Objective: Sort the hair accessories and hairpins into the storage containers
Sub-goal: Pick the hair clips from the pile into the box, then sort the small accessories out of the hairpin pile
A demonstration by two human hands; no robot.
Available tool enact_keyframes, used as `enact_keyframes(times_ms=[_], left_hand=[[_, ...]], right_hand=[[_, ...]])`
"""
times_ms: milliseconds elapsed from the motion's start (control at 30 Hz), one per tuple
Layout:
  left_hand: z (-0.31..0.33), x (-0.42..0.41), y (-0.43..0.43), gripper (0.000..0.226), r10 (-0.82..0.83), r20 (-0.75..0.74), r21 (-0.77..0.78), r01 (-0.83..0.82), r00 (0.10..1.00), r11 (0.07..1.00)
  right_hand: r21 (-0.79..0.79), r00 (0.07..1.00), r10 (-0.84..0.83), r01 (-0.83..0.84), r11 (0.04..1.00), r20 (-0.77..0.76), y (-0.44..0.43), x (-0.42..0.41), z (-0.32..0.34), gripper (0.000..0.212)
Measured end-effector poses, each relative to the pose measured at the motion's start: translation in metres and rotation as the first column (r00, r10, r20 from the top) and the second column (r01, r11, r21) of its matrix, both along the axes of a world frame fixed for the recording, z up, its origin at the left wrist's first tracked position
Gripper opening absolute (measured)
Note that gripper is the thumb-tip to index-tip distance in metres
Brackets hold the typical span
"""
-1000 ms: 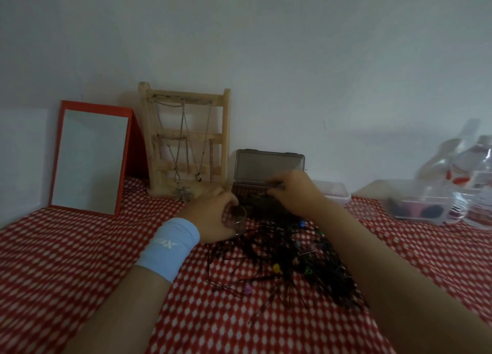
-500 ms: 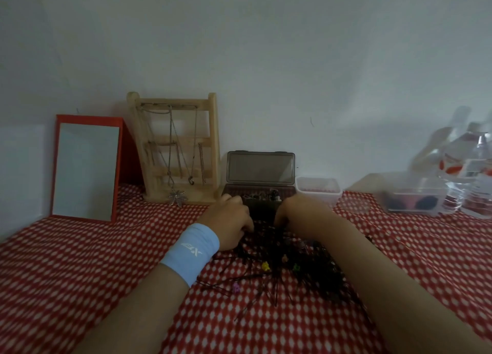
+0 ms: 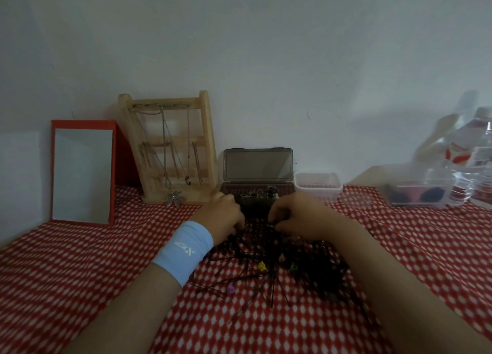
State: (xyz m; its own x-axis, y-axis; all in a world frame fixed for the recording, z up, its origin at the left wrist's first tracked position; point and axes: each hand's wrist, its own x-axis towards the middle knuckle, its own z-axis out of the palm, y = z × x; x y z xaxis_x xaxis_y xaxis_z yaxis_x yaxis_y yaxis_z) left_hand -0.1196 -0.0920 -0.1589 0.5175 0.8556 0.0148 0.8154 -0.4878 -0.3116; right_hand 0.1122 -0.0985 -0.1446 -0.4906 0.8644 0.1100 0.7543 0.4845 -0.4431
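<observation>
Hairpins [image 3: 270, 280]: left hand [image 3: 224, 215], right hand [image 3: 300, 215] curled, touching pile edge.

The single wide-angle camera, worn on the person's head, looks forward and slightly down across the red checked tablecloth [image 3: 80, 274] toward the white wall [image 3: 266, 47], close enough that both forearms [image 3: 133, 313] enter from the bottom edge and the pile of hairpins [image 3: 306, 268] lies just below mid-frame.
</observation>
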Motion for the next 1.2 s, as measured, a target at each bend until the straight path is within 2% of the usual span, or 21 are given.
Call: enact_keyframes(times_ms=[167,267,367,500,633,700,800,867,900,1033,1200], left_hand=[[0.003,-0.001,-0.006,0.033,0.015,-0.077,0.093,-0.007,0.997,0.996],[0.009,-0.001,-0.008,0.027,-0.013,-0.044,0.093,0.017,0.999,0.996],[0.015,0.001,-0.012,0.020,-0.076,0.204,0.105,0.056,0.976,0.993],[0.025,-0.015,-0.017,0.012,-0.047,0.594,0.084,-0.005,0.803,0.996],[0.026,-0.047,-0.016,0.011,0.093,0.730,0.081,-0.222,0.677,0.972],[0.024,-0.058,-0.016,0.027,0.192,0.744,-0.023,-0.262,0.640,0.965],[0.023,-0.069,-0.017,0.072,0.376,0.706,-0.259,-0.276,0.600,0.926],[0.024,-0.072,-0.019,0.097,0.468,0.632,-0.390,-0.269,0.617,0.881],[0.023,-0.071,-0.020,0.102,0.484,0.598,-0.421,-0.263,0.639,0.868],[0.025,-0.063,-0.025,0.086,0.427,0.568,-0.383,-0.233,0.703,0.894],[0.037,-0.049,-0.031,0.074,0.375,0.651,-0.412,-0.107,0.660,0.905]], right_hand=[[-0.105,0.996,0.078,-0.072,0.992,0.047,-0.006,0.007,0.002,0.022],[-0.105,0.992,0.091,-0.081,0.991,0.089,-0.007,0.005,0.001,0.023],[-0.098,0.994,0.072,-0.064,0.993,0.081,-0.008,0.004,0.001,0.021],[-0.086,1.000,0.028,-0.027,0.996,0.003,-0.009,0.005,0.000,0.019],[-0.020,0.997,-0.032,0.031,0.999,-0.071,-0.009,-0.001,0.002,0.019],[-0.009,0.991,-0.063,0.063,0.998,-0.117,-0.010,-0.008,0.006,0.019],[0.026,0.995,-0.020,0.023,0.999,-0.103,-0.009,-0.025,0.014,0.019],[0.019,0.994,0.015,-0.013,1.000,-0.112,-0.008,-0.041,0.020,0.018],[0.023,0.993,0.031,-0.028,0.999,-0.114,-0.007,-0.049,0.023,0.018],[0.048,0.986,0.123,-0.118,0.992,-0.111,0.000,-0.084,0.035,0.020],[0.041,0.981,0.185,-0.183,0.982,-0.059,0.006,-0.100,0.043,0.022]])
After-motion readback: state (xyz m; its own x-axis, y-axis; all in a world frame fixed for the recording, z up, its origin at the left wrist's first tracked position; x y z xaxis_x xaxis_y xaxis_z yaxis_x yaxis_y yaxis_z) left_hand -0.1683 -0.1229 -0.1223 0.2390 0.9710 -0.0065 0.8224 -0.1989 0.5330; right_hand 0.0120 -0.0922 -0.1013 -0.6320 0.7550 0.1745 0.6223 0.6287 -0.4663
